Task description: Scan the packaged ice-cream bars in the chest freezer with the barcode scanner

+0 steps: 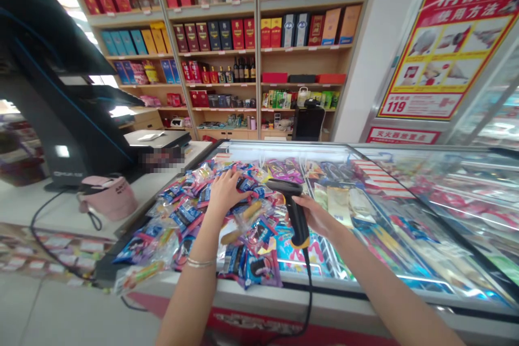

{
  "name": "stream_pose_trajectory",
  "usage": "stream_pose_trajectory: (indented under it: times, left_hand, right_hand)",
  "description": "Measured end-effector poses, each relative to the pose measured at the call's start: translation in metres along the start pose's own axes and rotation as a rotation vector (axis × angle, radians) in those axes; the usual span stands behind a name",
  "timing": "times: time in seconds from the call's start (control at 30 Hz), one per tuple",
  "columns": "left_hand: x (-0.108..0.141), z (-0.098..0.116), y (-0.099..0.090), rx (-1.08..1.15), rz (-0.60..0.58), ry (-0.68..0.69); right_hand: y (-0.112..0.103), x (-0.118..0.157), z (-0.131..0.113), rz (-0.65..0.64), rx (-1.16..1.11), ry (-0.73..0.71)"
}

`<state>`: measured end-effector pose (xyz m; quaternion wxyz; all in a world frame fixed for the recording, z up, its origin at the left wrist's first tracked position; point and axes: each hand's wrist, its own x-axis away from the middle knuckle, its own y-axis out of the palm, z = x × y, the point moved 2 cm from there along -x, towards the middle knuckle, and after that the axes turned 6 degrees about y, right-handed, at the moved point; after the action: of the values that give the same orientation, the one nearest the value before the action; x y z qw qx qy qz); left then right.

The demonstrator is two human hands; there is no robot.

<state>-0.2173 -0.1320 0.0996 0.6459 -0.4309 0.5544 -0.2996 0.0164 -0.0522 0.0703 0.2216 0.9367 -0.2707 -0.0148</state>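
Right hand [317, 215] — curled around scanner [297, 217]

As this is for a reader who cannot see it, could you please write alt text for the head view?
A person's right hand holds a black handheld scanner while the left hand rests on piled colourful packets atop a glass-topped display case. Stocked shelves stand behind; a pink container sits on the left.

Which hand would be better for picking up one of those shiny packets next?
Probably the left hand: it rests right on the pile of packets, while the right hand is busy gripping the black scanner.
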Motion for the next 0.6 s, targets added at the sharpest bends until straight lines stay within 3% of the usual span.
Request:
stream_pose_trajectory:
  times: [0.4,0.6]
  left_hand:
    - [0.0038,0.0066,0.0094,-0.111,-0.056,-0.054]
    - [0.0002,-0.0012,0.0038,0.018,0.078,-0.147]
  right_hand:
    - [-0.0015,0.0048,-0.003,-0.063,-0.029,-0.099]
    - [-0.0036,0.005,-0.0014,-0.131,-0.001,-0.151]
